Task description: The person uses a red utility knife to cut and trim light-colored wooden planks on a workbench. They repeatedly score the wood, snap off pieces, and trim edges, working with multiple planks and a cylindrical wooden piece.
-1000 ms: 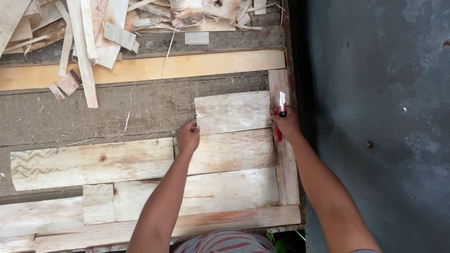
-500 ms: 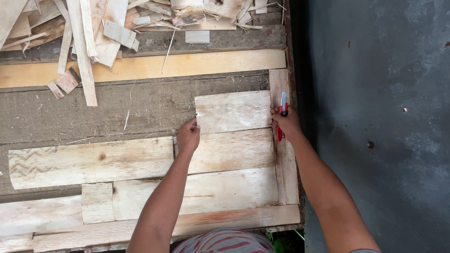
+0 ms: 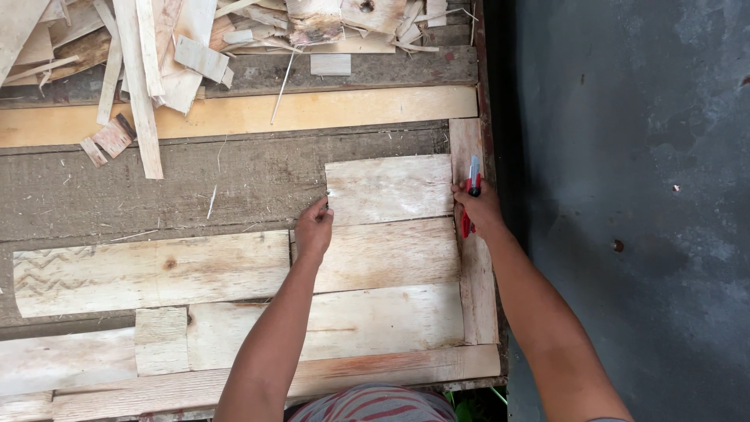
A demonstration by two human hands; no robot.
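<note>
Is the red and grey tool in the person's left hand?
No, the red and grey tool is gripped in the right hand, while the left hand rests on the pale wooden board.

The changes between the earlier pictures and now are small. In the right hand (image 3: pixel 478 209) the red and white marker (image 3: pixel 471 191) stands a little differently: one second ago its white tip points up just above the fingers, and now it sits slightly lower and closer to the right edge of the short pale board (image 3: pixel 388 189). The left hand (image 3: pixel 313 230) shifts only a tiny bit along the left edge of this board, with the fingertips now at its lower left corner. The whole view also slides slightly, so the wood scraps (image 3: pixel 148 62) far above the hands appear a little lower.
</note>
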